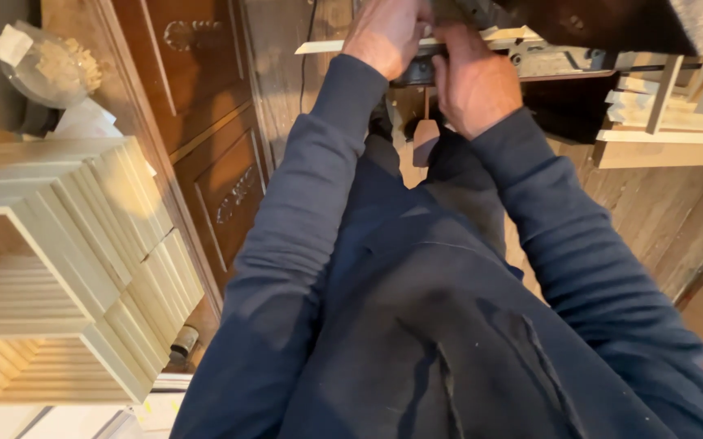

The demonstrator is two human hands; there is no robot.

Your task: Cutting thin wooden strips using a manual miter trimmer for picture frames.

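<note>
Top centre: left hand (386, 34) and right hand (472, 81) press a wood strip (416, 42) against the machine (555, 36) to steady it; finger positions cannot be told.

Long navy sweatshirt sleeves cover both arms; hands are bare.

1. The left hand (386, 32) and right hand (472, 77) lie side by side at the far middle, both on a thin wooden strip (416, 42) that lies across a machine (563, 36).
2. Stacked wooden frames (67, 260) sit at the near left.
3. A cabinet (205, 122) stands between the frames and the person.
4. A bag (43, 65) lies far left, behind the frames.
5. More wooden pieces (668, 106) lie far right, beside the machine.
</note>
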